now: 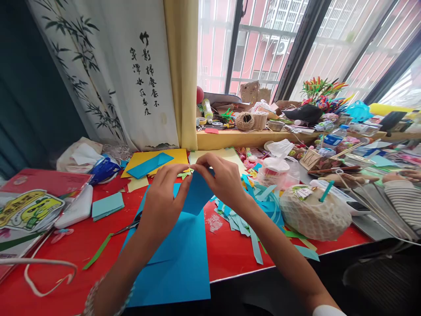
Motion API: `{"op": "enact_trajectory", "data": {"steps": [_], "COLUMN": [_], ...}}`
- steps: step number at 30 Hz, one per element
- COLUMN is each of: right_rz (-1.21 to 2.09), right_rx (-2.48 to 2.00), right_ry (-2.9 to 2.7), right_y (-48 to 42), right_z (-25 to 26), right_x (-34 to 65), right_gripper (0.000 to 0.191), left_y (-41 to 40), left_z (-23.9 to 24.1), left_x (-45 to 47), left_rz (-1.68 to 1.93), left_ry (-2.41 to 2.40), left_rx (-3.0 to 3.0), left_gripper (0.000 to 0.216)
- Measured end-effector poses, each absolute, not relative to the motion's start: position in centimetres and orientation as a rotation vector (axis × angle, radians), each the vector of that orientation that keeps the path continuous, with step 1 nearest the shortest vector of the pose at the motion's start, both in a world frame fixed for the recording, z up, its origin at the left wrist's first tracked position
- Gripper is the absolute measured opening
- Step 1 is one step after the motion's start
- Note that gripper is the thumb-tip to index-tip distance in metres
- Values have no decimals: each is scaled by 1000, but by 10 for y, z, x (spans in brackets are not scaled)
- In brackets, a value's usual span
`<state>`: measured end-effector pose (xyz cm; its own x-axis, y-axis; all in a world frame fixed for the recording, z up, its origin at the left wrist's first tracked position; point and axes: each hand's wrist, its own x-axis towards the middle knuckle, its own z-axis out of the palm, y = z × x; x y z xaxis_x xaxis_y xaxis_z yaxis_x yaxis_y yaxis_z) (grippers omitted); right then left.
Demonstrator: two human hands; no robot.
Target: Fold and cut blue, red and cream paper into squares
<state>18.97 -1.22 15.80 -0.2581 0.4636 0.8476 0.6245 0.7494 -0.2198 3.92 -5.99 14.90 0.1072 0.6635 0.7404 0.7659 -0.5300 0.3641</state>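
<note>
Blue paper (199, 193) is pinched by left hand (162, 197) and right hand (226, 180); folding is apparently being performed, and careful edge alignment seems required.

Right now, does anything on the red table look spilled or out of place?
Yes. Loose paper strips lie in a messy heap beside the netted coconut, and one pale strip pokes over the front edge of the table, so it looks askew.

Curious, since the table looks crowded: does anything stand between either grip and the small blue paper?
Nothing visible does: the left grip and right grip are at the top of the small blue paper. The scissors lie off to the left.
</note>
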Motion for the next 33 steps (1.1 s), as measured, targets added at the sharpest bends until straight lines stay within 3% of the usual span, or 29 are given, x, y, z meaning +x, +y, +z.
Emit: {"op": "enact_trajectory", "data": {"steps": [5, 12, 22, 33], "right_rz": [-56, -17, -171, -267], "right_rx": [-803, -779, -797, -874], "right_ry": [-1814, -1782, -1730, -1607], "right_y": [-21, -25, -27, -15], "right_z": [163, 158, 156, 163], "right_x": [189, 190, 187, 206], "right_gripper": [19, 16, 23, 23], "left_y": [-55, -63, -68, -90], "left_z": [157, 157, 149, 118], "left_x": [54, 57, 59, 47], "left_rz": [-1587, -1647, -1847, -1607], "left_ry": [-1292, -1373, -1539, -1556], "left_rx": [-2170, -2300, -2344, -2520], "left_gripper": [15, 18, 11, 9]}}
